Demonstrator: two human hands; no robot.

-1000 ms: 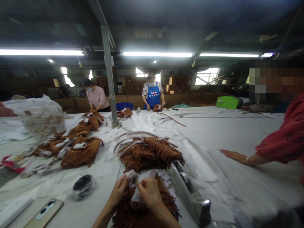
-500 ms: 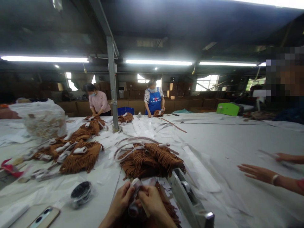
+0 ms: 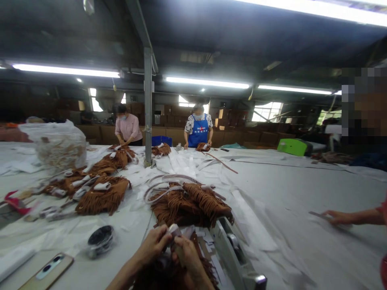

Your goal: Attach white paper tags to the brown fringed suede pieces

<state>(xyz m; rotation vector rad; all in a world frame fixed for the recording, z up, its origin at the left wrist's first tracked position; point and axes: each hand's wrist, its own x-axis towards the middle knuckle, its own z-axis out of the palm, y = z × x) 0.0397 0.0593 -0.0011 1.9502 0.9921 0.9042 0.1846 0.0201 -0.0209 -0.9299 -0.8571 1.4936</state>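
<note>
Near the front edge, my left hand [image 3: 152,243] and my right hand [image 3: 188,253] are closed side by side on a rolled strap wrapped in white [image 3: 174,230]. Fingers of both hands pinch it, and they hide much of its lower part. Beneath them lies a brown fringed bag [image 3: 210,269], mostly covered by my hands and in shadow. Just beyond is a heap of brown fringed bags [image 3: 190,203] with pale wrapped straps. A grey tape dispenser [image 3: 231,255] stands right of my right hand, with small white paper pieces [image 3: 208,241] beside it.
More fringed bags [image 3: 104,197] lie at left, near a clear plastic sack [image 3: 60,147]. A phone [image 3: 50,272] and a plastic-wrapped black roll [image 3: 100,239] lie nearer. A metal post [image 3: 148,108] rises from the table [image 3: 272,181]. Co-workers stand across; another person's hand [image 3: 337,217] is at right.
My hands stay on the wrapped strap with a small shift of the fingers. At right, the other person's nearer hand has left the tabletop view. The whole view has tilted slightly.
</note>
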